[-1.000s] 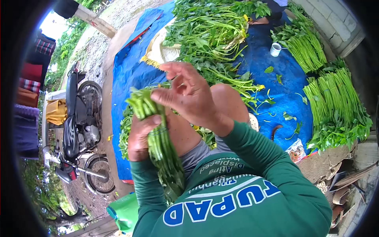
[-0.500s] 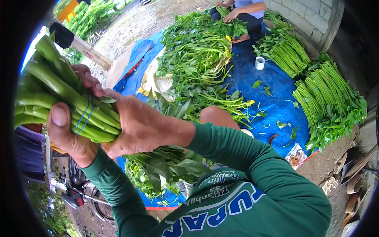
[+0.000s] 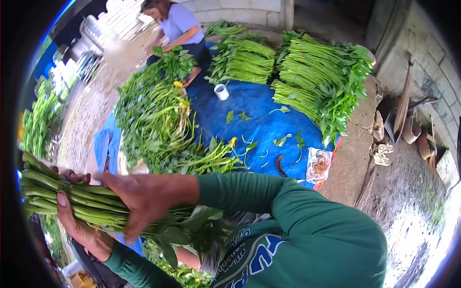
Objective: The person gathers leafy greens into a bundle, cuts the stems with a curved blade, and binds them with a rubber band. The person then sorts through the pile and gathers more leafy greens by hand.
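A bundle of leafy greens (image 3: pixel 96 201) with thick green stems is held up at the left of the head view, stem ends to the left. Its broad dark leaves hang down to the right. My left hand (image 3: pixel 79 218) is closed around the stems from below, thumb across the near side. Farther along toward the leaves, my right hand (image 3: pixel 144 194) wraps over the same bundle, slightly blurred. The band around the stems is hard to make out now.
A blue tarp (image 3: pixel 259 120) bears a loose heap of greens (image 3: pixel 153 125) and stacked bundles (image 3: pixel 307 72). On it also are a white cup (image 3: pixel 221 91), a curved dark blade (image 3: pixel 281 165) and a plastic bag of bands (image 3: pixel 319 165). Another person (image 3: pixel 180 29) sits behind the heap.
My view has swung to the right. The bundle sits lower in view, its leafy end now showing. My right hand has shifted along the stems; its fingers are more spread over them.
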`<state>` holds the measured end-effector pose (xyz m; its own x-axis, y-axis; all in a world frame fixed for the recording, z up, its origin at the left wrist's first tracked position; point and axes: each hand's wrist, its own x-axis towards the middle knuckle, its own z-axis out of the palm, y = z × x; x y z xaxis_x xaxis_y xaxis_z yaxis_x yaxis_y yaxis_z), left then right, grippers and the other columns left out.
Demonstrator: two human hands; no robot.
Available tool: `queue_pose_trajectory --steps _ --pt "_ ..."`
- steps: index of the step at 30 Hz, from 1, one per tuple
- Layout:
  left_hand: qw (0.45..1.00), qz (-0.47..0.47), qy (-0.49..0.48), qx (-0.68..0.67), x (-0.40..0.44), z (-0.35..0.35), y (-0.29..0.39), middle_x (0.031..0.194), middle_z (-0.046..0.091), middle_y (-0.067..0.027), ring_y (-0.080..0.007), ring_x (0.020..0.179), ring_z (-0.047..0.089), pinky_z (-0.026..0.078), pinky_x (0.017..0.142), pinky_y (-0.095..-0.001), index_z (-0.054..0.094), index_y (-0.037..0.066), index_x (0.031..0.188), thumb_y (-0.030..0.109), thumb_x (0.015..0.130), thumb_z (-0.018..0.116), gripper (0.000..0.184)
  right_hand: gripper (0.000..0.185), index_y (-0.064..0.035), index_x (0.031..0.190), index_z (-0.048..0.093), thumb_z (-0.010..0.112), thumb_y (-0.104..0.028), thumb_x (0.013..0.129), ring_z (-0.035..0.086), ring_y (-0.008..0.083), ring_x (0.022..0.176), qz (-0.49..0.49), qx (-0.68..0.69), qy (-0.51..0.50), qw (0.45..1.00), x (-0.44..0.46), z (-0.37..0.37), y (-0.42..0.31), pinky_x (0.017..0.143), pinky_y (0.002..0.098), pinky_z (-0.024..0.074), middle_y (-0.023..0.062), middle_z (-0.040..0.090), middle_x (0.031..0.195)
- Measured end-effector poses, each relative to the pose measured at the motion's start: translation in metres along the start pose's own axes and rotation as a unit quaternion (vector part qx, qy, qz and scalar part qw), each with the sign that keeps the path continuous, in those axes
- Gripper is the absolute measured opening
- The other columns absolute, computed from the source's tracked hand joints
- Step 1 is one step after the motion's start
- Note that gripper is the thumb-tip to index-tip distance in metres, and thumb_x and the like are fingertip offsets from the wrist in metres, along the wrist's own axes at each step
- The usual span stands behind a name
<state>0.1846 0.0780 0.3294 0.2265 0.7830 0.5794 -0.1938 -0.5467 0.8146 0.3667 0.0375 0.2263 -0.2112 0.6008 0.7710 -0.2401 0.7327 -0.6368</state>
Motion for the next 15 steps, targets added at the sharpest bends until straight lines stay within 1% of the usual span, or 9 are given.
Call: queue_pose_trajectory --steps 2,3,6,7,8,10,13,15 --pt "0.987 -0.029 -0.068 -0.142 0.01 0.005 -0.02 0.109 0.052 -0.0112 -0.0206 0.097 0.055 0.048 0.091 -0.0384 0.037 -0.002 0.154 0.036 0.097 0.073 0.077 0.109 0.0036 0.151 0.037 0.098 -0.028 0.066 0.072 0.0425 0.111 0.072 -0.022 0.001 0.997 -0.02 -0.007 0.002 0.096 0.0451 0.0575 0.0238 0.069 0.12" --pt "0.978 -0.016 -0.097 -0.186 0.011 0.022 -0.027 0.104 0.051 -0.0103 -0.0195 0.087 0.049 0.044 0.086 -0.0365 0.037 -0.003 0.156 0.035 0.099 0.071 0.077 0.11 0.003 0.154 0.036 0.097 -0.027 0.067 0.071 0.0426 0.114 0.109 -0.035 0.002 0.993 -0.029 -0.016 -0.001 0.099 0.0453 0.0569 0.0238 0.068 0.124" --pt "0.954 -0.017 -0.174 -0.245 0.018 0.061 -0.049 0.103 0.051 -0.01 -0.0198 0.086 0.049 0.043 0.085 -0.0364 0.036 -0.002 0.157 0.041 0.095 0.074 0.085 0.11 0.0002 0.157 0.036 0.094 -0.025 0.067 0.068 0.0396 0.122 0.055 -0.157 0.068 0.984 -0.053 -0.047 -0.019 0.105 0.0455 0.0548 0.0229 0.065 0.131" --pt "0.949 -0.014 -0.198 -0.246 0.022 0.074 -0.058 0.109 0.056 -0.0123 -0.0215 0.09 0.055 0.048 0.089 -0.0379 0.035 -0.001 0.158 0.047 0.092 0.075 0.09 0.108 -0.0033 0.159 0.036 0.094 -0.023 0.07 0.067 0.0384 0.125 0.002 -0.204 0.103 0.974 -0.063 -0.057 -0.019 0.106 0.0461 0.0541 0.0231 0.064 0.135" --pt "0.952 -0.001 -0.196 -0.235 0.022 0.09 -0.067 0.116 0.061 -0.0144 -0.0251 0.1 0.062 0.054 0.096 -0.0401 0.034 0.0 0.159 0.052 0.094 0.072 0.091 0.107 -0.0041 0.159 0.036 0.093 -0.021 0.069 0.066 0.0385 0.126 0.05 -0.186 0.104 0.976 -0.074 -0.068 -0.024 0.106 0.046 0.0541 0.0228 0.064 0.136" --pt "0.95 -0.013 -0.234 -0.206 0.019 0.127 -0.091 0.132 0.063 -0.0186 -0.0297 0.118 0.066 0.056 0.105 -0.0428 0.034 -0.001 0.16 0.06 0.097 0.068 0.094 0.107 -0.0056 0.159 0.034 0.091 -0.018 0.068 0.065 0.0387 0.128 0.146 -0.15 0.106 0.972 -0.096 -0.09 -0.035 0.106 0.0456 0.054 0.0222 0.063 0.139" --pt "0.937 -0.107 -0.3 -0.144 0.012 0.17 -0.097 0.146 0.06 -0.0206 -0.0306 0.132 0.062 0.051 0.113 -0.0465 0.037 -0.004 0.158 0.062 0.087 0.081 0.106 0.103 -0.0059 0.16 0.034 0.091 -0.016 0.076 0.066 0.0391 0.127 0.157 -0.194 0.219 0.943 -0.143 -0.115 -0.014 0.105 0.0463 0.0544 0.0223 0.064 0.14" --pt "0.947 -0.082 -0.287 -0.118 0.002 0.187 -0.116 0.145 0.062 -0.0204 -0.0283 0.132 0.064 0.051 0.112 -0.0428 0.04 -0.004 0.157 0.05 0.101 0.07 0.083 0.103 -0.0061 0.161 0.033 0.091 -0.017 0.077 0.066 0.0394 0.127 0.24 -0.256 0.223 0.91 -0.158 -0.133 -0.02 0.105 0.0473 0.0548 0.022 0.064 0.14"
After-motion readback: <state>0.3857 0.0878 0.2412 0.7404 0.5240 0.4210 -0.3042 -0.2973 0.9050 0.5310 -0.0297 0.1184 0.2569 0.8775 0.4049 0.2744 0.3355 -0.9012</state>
